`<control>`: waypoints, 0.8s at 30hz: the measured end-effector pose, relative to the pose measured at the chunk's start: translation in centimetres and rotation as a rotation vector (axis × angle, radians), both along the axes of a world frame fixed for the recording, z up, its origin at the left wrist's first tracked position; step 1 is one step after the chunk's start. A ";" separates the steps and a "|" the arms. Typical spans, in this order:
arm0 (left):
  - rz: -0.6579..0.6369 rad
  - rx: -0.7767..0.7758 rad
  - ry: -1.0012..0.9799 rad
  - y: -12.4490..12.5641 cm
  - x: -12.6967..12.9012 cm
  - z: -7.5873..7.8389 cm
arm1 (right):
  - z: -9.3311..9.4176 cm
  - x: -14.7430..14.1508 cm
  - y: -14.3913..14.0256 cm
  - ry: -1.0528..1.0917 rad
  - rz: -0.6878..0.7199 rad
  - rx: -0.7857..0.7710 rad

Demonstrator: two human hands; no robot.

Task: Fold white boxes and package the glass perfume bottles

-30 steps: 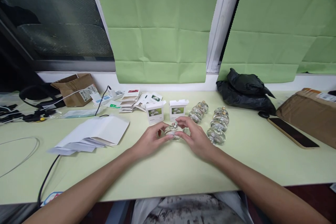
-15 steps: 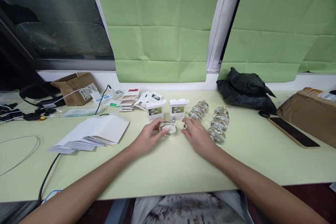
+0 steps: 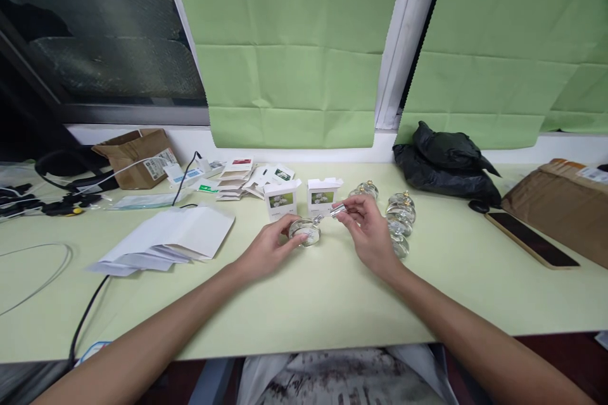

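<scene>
My left hand (image 3: pixel 268 247) is closed around a round, flat glass perfume bottle (image 3: pixel 306 231), tilted with its metal neck toward the right. A small silver cap (image 3: pixel 337 210) is pinched between the fingers of my right hand (image 3: pixel 369 231), just beside the bottle's neck. The cap and the neck look very close; whether they touch I cannot tell. Behind my hands stand two white cartons with pictures, the left carton (image 3: pixel 280 200) and the right carton (image 3: pixel 323 196). Two rows of similar glass bottles (image 3: pixel 399 214) stand right of my right hand, partly hidden by it.
White paper envelopes (image 3: pixel 164 242) lie at the left, with small packets (image 3: pixel 235 178) behind them. An opened cardboard box (image 3: pixel 137 158) and cables stand at the far left. A black plastic bag (image 3: pixel 441 168), a phone (image 3: pixel 532 239) and a brown package (image 3: pixel 563 205) lie at the right.
My right hand has lifted from the table with the silver cap in its fingers, turning it toward the bottle's neck. My left hand keeps the bottle in nearly the same spot.
</scene>
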State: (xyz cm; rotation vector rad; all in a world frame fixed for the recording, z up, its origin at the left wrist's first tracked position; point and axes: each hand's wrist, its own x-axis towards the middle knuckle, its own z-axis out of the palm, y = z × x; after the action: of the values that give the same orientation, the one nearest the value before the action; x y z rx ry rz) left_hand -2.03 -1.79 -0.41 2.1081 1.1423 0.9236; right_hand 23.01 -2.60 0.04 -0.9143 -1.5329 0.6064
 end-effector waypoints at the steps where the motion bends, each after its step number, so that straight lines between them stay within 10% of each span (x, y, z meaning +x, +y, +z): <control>1: -0.006 0.006 0.002 -0.1 0.0 0.0 | 0.1 -0.1 0.0 0.046 0.029 0.001; 24: -0.058 0.007 -0.025 -0.5 0.6 -0.2 | -1.0 -0.5 -0.3 -0.027 0.192 -0.062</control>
State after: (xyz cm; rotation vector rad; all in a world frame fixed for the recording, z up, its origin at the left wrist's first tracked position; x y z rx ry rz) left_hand -1.39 -2.28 -0.63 2.1176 1.0615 0.9261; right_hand 22.49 -2.92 -1.00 -0.8298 -1.6461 0.7856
